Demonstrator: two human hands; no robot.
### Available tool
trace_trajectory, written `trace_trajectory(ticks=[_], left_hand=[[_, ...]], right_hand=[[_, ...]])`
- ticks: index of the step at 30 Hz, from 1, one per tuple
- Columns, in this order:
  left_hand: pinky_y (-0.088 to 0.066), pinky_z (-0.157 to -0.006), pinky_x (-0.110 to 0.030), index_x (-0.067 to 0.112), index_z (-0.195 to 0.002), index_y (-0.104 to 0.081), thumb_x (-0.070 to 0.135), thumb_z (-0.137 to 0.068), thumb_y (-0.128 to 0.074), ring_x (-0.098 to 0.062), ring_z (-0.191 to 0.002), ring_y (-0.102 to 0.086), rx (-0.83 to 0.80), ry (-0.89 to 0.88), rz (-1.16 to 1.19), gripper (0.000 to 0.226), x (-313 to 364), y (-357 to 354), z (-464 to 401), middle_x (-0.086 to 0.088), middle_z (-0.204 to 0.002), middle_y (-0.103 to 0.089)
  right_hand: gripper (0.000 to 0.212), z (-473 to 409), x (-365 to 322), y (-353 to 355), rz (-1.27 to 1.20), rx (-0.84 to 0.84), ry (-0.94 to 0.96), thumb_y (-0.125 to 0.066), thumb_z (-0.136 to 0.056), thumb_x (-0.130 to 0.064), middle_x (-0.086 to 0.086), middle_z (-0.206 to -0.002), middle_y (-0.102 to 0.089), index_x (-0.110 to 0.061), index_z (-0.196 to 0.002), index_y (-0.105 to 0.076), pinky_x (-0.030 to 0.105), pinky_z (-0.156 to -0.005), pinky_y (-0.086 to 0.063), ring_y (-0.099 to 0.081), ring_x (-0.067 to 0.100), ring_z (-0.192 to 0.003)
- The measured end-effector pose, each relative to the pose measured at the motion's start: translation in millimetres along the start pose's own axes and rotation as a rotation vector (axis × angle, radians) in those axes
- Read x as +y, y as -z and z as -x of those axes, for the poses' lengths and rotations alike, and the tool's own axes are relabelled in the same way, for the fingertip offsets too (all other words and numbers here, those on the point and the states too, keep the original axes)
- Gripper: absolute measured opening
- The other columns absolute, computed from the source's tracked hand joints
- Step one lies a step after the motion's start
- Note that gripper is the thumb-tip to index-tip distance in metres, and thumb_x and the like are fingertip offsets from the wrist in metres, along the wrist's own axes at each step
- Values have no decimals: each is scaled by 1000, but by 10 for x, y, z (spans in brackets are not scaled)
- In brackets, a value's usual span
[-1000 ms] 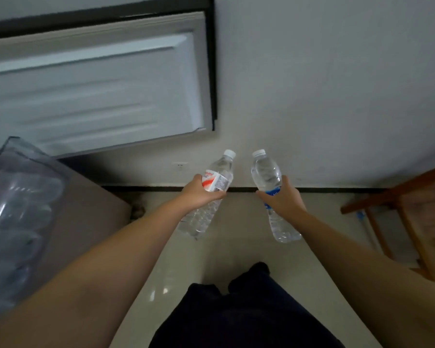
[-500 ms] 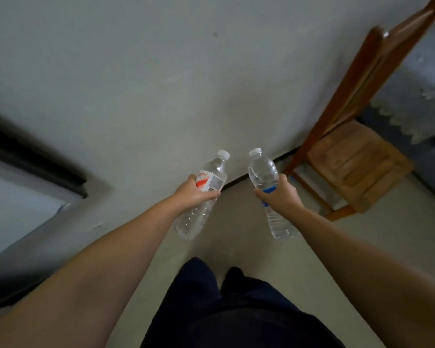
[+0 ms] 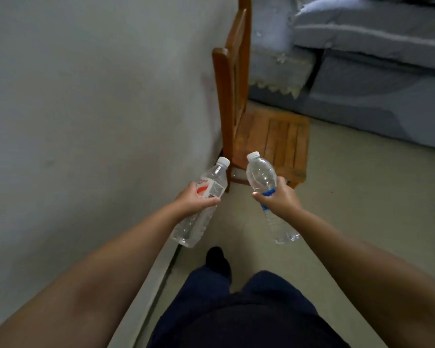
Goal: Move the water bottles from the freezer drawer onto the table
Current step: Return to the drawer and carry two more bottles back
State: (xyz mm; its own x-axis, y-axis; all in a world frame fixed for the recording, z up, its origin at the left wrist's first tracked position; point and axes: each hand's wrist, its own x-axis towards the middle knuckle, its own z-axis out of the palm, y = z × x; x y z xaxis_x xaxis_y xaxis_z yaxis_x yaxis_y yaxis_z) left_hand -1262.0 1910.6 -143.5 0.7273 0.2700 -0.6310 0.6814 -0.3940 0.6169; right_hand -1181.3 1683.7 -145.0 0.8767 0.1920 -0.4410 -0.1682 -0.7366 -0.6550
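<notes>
Left hand [image 3: 194, 200] grips the clear red-labelled plastic water bottle [image 3: 204, 204], right hand [image 3: 279, 197] the clear blue-labelled plastic water bottle [image 3: 261, 177], both mid-air; wet plastic may slip, or strike the brown wooden chair [image 3: 269, 136].

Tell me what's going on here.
A person is carrying two capped water bottles, one in each hand. The left hand grips the red-labelled bottle; the right hand grips the blue-labelled bottle. They stand beside a wall, facing a wooden chair. No table is in view, so neither bottle is set down yet.
</notes>
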Motion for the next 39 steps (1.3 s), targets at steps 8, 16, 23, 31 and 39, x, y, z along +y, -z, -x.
trace_trajectory(ticks=[8,16,23,31,39], left_hand=[[-52,-83,-34,19,-131,-37,45,-75,-75,-19,-102,-57,-198,-129,-192,73,922,-138,-687,-2,-118,-53],[-47,-67,-22,15,-134,-36,43,-77,-74,-16,-99,-56,-317,-233,-426,73,1935,-997,-1115,0,-114,-52],[-49,-67,-24,15,-137,-34,44,-79,-72,-17,-98,-56,-381,-275,-494,76,3112,-2007,-1403,1,-113,-49],[-49,-79,-30,13,-139,-33,44,-79,-71,-18,-99,-56,-416,-401,-533,77,4424,-3181,-1575,1,-113,-50],[-53,-79,-33,12,-132,-40,45,-74,-74,-20,-98,-61,-541,-491,-655,75,5406,-4180,-1943,-3,-115,-58]], right_hand=[[63,-132,254,348,-240,163,-165,-75,-81,-30,3,-117,-57,-13,-131,-41,23,-72,-49,-59,16,-100],[62,-383,866,1093,-328,308,-321,-77,-74,-39,-1,-101,-60,-14,-121,-45,36,-83,-53,-61,18,-91],[53,-751,1525,2272,-392,430,-371,-75,-77,-33,-3,-98,-60,-16,-119,-48,27,-76,-42,-58,18,-89],[46,-963,2254,3540,-448,615,-465,-72,-77,-30,-2,-88,-61,-13,-113,-51,29,-78,-46,-61,23,-91],[55,-1250,2937,4258,-554,703,-617,-73,-76,-33,0,-94,-59,-12,-120,-48,28,-76,-45,-57,19,-86]])
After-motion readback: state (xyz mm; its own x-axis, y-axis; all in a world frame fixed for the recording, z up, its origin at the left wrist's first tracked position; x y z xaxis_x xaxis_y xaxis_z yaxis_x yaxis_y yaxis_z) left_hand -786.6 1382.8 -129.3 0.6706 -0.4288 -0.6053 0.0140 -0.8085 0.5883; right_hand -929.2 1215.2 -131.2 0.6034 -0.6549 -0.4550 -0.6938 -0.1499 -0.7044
